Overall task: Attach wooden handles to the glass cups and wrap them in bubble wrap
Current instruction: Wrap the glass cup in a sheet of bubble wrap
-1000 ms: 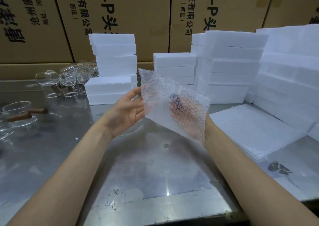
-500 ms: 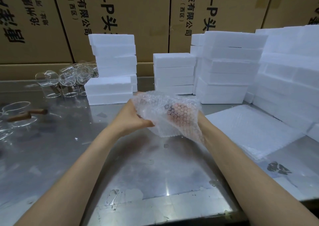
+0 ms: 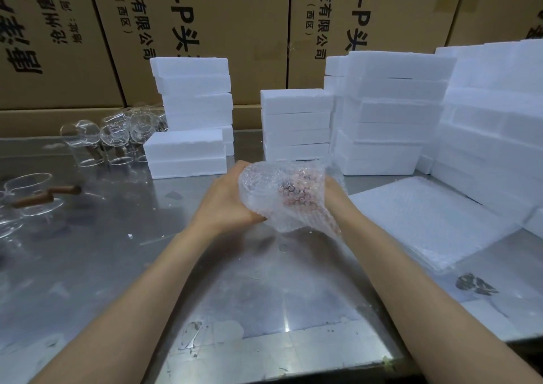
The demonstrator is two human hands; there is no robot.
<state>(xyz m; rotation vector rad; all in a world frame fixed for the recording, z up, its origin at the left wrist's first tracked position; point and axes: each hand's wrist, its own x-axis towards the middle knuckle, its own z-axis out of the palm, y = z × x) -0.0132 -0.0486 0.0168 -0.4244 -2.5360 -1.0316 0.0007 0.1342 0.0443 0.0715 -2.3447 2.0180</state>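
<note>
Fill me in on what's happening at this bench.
A person is wrapping something in bubble wrap above the steel table. The left hand grips one side of the bundle; the right hand, mostly hidden behind the wrap, holds the other. A glass cup with a wooden handle and bare glass cups wait at the left; spare wrap sheets lie at the right.

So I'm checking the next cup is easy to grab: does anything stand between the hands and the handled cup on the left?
Nothing visible does: bare table lies between the left hand and the handled cup. Both hands hold bubble wrap.
</note>
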